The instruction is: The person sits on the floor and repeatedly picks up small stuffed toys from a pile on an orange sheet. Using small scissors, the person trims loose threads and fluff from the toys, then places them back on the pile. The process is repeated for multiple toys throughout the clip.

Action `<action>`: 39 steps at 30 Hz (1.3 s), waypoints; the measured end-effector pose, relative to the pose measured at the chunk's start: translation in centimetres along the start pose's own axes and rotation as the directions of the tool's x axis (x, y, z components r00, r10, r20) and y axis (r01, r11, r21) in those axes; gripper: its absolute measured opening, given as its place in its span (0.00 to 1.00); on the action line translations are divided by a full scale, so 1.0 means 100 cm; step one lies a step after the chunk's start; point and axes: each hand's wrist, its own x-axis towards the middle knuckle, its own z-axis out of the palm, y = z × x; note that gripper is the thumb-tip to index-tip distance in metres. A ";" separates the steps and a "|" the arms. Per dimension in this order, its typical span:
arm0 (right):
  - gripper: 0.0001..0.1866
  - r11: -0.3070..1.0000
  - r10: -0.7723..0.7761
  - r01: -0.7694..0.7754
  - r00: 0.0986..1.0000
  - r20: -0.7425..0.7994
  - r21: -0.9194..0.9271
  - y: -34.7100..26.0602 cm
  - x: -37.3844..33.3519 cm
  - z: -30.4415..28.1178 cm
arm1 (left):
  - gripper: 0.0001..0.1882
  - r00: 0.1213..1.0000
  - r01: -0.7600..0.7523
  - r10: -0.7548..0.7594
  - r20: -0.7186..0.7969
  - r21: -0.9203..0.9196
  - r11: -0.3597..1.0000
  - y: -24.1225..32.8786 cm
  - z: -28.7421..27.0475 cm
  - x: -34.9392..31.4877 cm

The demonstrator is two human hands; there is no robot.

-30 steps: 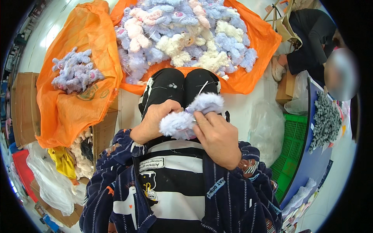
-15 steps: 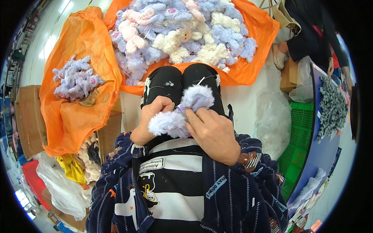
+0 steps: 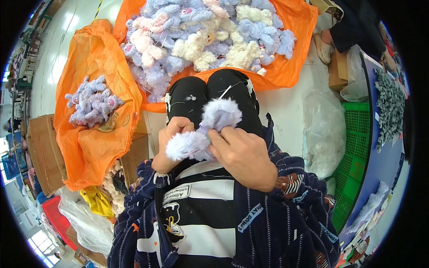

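Note:
Over my lap, both hands grip one pale lavender fluffy plush piece (image 3: pixel 222 113) with two furry lobes and a smooth lilac fold between them. My left hand (image 3: pixel 172 140) is closed on its left side, partly hidden behind the lower lobe. My right hand (image 3: pixel 246 156) pinches the fold near the middle, thumb and fingers pressed together. A thin white strip stands up from the upper lobe. Beyond my knees lies a heap of plush toys (image 3: pixel 196 49) in lavender, pink and cream on an orange sheet (image 3: pixel 286 76).
At left, an orange sack (image 3: pixel 89 152) carries several lavender plush toys (image 3: pixel 91 102), beside cardboard boxes (image 3: pixel 42 143). Right of me are a clear plastic bag (image 3: pixel 324 134), green crates (image 3: pixel 353 156) and a blue-topped table (image 3: pixel 380 169) with grey fluffy material. A person stands at the upper right.
My view has shifted slightly, moving the surroundings in the picture. Both hands keep their hold on the plush piece, with only a slight shift of the fingers.

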 end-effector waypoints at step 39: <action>0.18 0.994 -0.109 0.105 0.983 0.145 0.040 0.005 -0.023 -0.026 | 0.08 0.992 -0.018 0.049 0.115 -0.258 0.966 0.032 0.006 -0.011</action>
